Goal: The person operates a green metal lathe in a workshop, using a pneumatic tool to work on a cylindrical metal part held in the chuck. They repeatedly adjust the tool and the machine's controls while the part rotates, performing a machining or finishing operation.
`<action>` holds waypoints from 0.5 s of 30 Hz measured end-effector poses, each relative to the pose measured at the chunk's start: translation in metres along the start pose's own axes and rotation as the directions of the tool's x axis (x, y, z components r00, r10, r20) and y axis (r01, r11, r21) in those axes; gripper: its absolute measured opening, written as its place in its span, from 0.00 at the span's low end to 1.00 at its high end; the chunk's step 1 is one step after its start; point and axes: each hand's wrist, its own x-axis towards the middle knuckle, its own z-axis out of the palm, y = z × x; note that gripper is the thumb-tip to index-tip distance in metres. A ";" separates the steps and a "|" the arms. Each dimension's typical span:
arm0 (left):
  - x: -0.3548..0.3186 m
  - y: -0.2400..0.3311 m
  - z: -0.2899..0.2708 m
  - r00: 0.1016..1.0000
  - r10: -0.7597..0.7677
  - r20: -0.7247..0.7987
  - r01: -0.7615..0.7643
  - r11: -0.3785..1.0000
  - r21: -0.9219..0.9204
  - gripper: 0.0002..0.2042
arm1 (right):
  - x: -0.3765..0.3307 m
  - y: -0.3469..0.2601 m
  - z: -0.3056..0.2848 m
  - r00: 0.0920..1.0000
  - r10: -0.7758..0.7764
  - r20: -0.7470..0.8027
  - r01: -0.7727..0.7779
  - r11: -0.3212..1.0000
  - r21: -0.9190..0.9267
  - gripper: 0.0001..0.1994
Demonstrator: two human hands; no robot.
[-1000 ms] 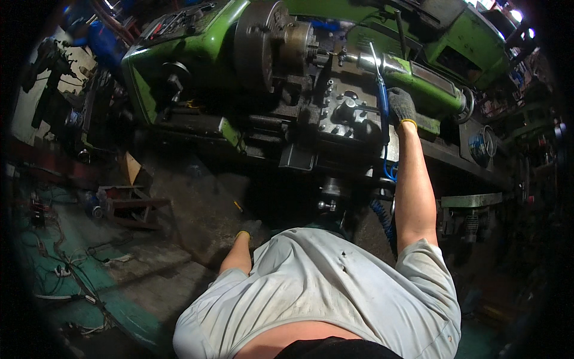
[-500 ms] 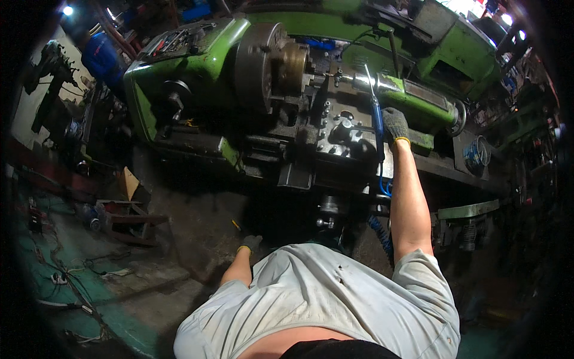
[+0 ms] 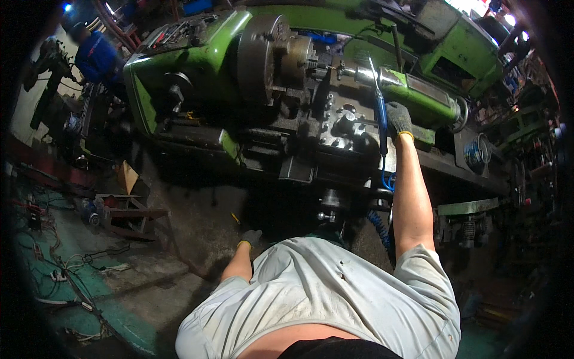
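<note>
My right hand (image 3: pixel 399 118), in a grey knit glove with a yellow cuff, is closed around a slim blue air blow gun (image 3: pixel 381 110). The gun's thin metal nozzle points away over the lathe's tailstock (image 3: pixel 397 84), and a blue hose (image 3: pixel 386 179) hangs from its lower end. Just left of the gun stands the tool post (image 3: pixel 347 124) on the carriage. Farther left is the big lathe chuck (image 3: pixel 263 60) with its jaws. Low beside my shirt hangs my left hand (image 3: pixel 251 237), gloved too; its fingers are too dark to read, and I see nothing in it.
The green headstock (image 3: pixel 197 66) carries loose tools on top. A tailstock handwheel (image 3: pixel 461 113) and a coil of blue wire (image 3: pixel 477 152) are at right. A person in blue (image 3: pixel 95 57) is at far left. Cables (image 3: pixel 75 272) and a steel frame (image 3: pixel 131 218) lie on the left floor.
My right hand and the blow gun have moved slightly away from me. The chuck jaws, smeared before, look sharper. The person in blue shows more fully; the view has shifted a little.
</note>
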 end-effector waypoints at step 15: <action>0.013 -0.001 0.004 0.998 0.006 -0.060 -0.011 0.997 -0.077 0.33 | 0.001 0.008 -0.003 1.000 0.000 -0.022 0.000 1.000 -0.014 0.16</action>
